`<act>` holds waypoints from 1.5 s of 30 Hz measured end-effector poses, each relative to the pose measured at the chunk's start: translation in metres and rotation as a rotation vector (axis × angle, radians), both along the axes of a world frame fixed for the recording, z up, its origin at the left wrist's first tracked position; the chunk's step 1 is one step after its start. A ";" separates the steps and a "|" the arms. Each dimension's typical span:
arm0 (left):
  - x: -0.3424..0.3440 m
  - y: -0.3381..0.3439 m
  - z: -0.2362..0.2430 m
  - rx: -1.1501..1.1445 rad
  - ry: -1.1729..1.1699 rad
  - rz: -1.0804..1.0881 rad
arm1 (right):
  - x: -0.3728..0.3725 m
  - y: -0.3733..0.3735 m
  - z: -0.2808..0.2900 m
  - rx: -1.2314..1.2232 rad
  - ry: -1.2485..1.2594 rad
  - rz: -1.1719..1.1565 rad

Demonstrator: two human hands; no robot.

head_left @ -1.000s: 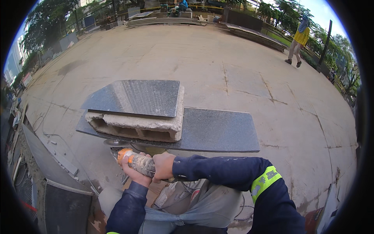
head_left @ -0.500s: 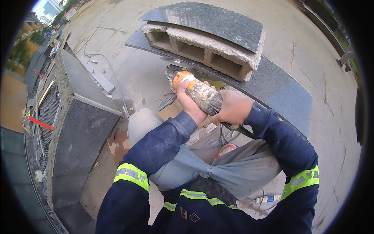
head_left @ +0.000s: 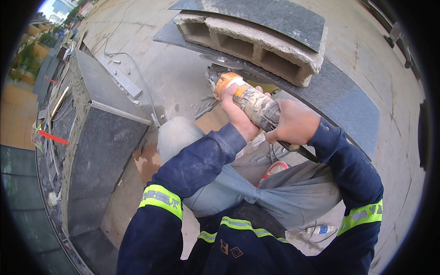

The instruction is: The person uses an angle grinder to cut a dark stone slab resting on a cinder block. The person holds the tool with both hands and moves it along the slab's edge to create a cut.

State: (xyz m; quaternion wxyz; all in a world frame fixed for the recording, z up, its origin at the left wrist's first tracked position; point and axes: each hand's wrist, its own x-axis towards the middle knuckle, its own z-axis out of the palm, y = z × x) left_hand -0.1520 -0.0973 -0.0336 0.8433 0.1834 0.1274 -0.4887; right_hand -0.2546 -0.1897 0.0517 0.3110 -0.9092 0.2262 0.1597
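Both my hands are wrapped round an orange and dusty grey angle grinder point(head_left: 251, 101). My left hand point(head_left: 239, 112) grips the front of its body, just behind the orange head. My right hand point(head_left: 295, 123) is closed on the rear end, above the black cord. The grinder's disc point(head_left: 222, 61) lies at the near edge of a long dark stone slab point(head_left: 341, 98); whether it touches the edge I cannot tell. A hollow concrete block point(head_left: 256, 46) rests on the slab, and a second dark stone slab point(head_left: 261, 18) lies on top of that block.
To my left stands a box-like structure faced with grey stone panels point(head_left: 107, 156). A cable point(head_left: 137, 68) runs over the concrete floor. Stone offcuts point(head_left: 204, 107) lie beyond my knee. A blue and white plug connector point(head_left: 321, 229) sits by my right leg. Someone's feet point(head_left: 396, 39) show at far right.
The whole view has shifted slightly, so the slabs, block and hands appear farther right. My grip on the angle grinder is unchanged, and it keeps its place at the slab's edge.
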 end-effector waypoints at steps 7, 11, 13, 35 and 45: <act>0.008 -0.003 -0.009 -0.009 -0.017 0.002 | 0.007 -0.003 -0.007 -0.015 -0.024 0.030; 0.015 -0.005 -0.012 0.035 -0.031 0.043 | 0.016 -0.004 -0.008 -0.021 0.002 0.044; 0.020 -0.006 -0.014 0.037 -0.024 0.045 | 0.020 -0.006 -0.011 -0.010 0.004 0.034; 0.022 -0.007 -0.019 0.010 -0.035 0.047 | 0.021 -0.004 -0.012 -0.008 -0.023 0.011; 0.010 -0.003 -0.011 -0.007 0.029 0.000 | 0.005 0.000 -0.004 -0.038 -0.098 0.047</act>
